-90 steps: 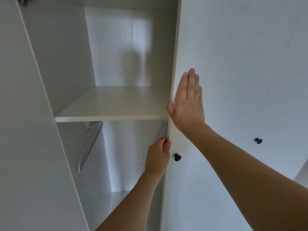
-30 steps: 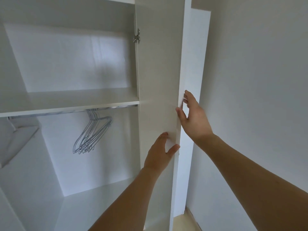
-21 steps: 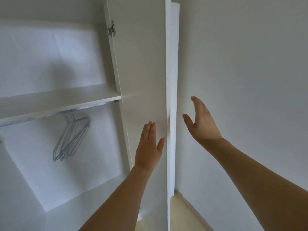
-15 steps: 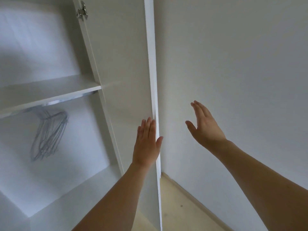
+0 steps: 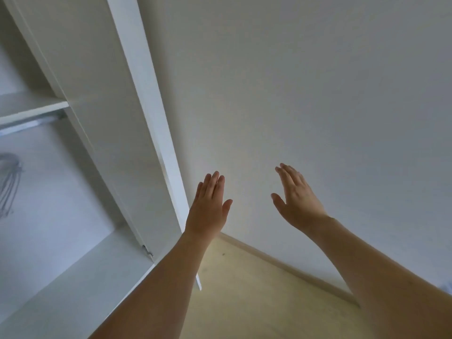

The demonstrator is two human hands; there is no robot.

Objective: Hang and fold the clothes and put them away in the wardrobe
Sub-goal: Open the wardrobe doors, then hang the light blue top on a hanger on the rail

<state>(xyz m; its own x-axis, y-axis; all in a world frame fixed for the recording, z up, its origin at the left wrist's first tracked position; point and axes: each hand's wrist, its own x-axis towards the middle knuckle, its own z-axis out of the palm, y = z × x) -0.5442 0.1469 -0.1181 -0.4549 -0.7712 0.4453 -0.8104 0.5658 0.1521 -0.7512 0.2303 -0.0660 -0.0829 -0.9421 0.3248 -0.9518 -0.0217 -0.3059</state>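
The white wardrobe stands open on the left, its door point(image 5: 102, 123) swung fully out and seen from the inside. A shelf point(image 5: 31, 106) crosses the wardrobe, with a metal rail point(image 5: 29, 123) under it. Several grey wire hangers point(image 5: 8, 182) hang at the far left edge. My left hand point(image 5: 210, 206) is flat and empty, just right of the door's edge, apart from it. My right hand point(image 5: 297, 198) is raised in front of the wall, fingers spread, holding nothing. No clothes are in view.
A plain white wall point(image 5: 305, 81) fills the right side, meeting a light wooden floor point(image 5: 256, 302) along a skirting board point(image 5: 288, 265). The wardrobe's white bottom panel point(image 5: 73, 270) lies at lower left. A door hinge point(image 5: 148, 250) shows near the bottom.
The wardrobe door swung fully open and both hands let go of it. My view turned right toward the wall, so the hangers slid to the left edge.
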